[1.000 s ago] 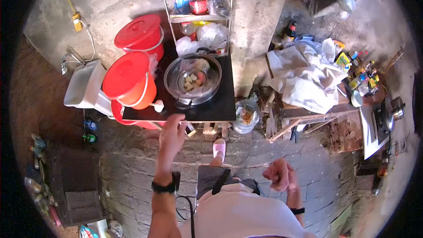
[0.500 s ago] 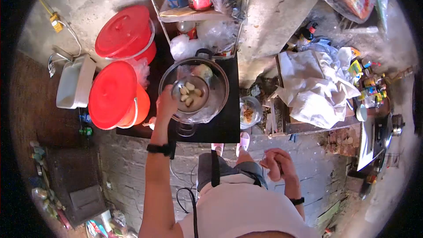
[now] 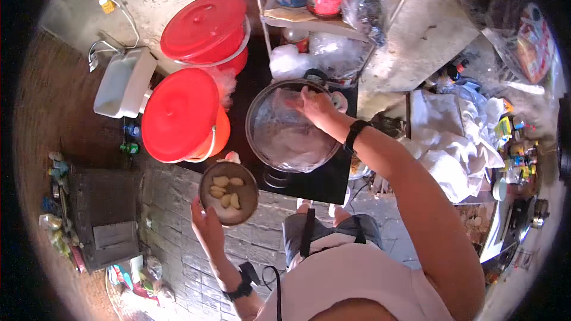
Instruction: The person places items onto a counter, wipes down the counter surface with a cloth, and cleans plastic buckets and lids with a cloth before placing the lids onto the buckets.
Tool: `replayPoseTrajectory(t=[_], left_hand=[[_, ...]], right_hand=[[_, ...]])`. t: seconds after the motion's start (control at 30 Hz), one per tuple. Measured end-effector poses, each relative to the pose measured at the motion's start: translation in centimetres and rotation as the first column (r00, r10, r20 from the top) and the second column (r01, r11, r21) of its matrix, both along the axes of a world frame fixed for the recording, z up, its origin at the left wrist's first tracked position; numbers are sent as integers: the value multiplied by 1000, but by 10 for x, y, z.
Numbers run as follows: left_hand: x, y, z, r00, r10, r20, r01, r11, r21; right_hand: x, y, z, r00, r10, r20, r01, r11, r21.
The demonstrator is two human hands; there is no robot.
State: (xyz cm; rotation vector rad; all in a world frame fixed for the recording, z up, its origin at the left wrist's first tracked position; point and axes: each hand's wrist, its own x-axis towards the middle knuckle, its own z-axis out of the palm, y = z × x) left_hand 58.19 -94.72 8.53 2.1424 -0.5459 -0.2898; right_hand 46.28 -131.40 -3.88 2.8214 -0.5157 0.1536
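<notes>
My left hand [image 3: 207,226] grips a small round bowl [image 3: 252,205] by its left side, held out past the front edge of the black table. Several peeled garlic cloves [image 3: 220,189] lie in the bowl. My right hand [image 3: 315,107] reaches over the right side of a wide metal-rimmed pot [image 3: 250,137]. Its fingers are bent in at the clear plastic bag [image 3: 297,142] that fills the pot, and appear to pinch the film. A pale, pinkish-white thing [image 3: 339,102] shows beside that hand at the rim; I cannot make out its kind.
Two red-lidded buckets [image 3: 181,116] stand left of the pot. Behind it, a shelf [image 3: 285,16] carries jars and bags. A white cloth [image 3: 458,142] covers a surface to the right. A white basin [image 3: 125,83] sits far left. Something pinkish [image 3: 231,157] lies by the table's front edge.
My left hand has lifted the bowl of garlic out of the pot and brought it toward me, to the front left. My right hand has risen from beside my lap into the pot.
</notes>
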Motion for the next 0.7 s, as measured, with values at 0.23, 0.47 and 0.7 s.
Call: replayPoseTrajectory(t=[0.23,0.47,0.7], left_hand=[[2,35,-28,996,57,-68,-62,995,-75],[16,4,-19,997,-5,-77,-6,988,-152],[23,-26,-11,993,-120,22,120,992,-24]], right_hand=[[-9,9,63,967,7,-256,53,972,228],[-89,3,127,934,-308,182,-68,345,936],[-267,34,140,593,-801,76,-255,-98,962]])
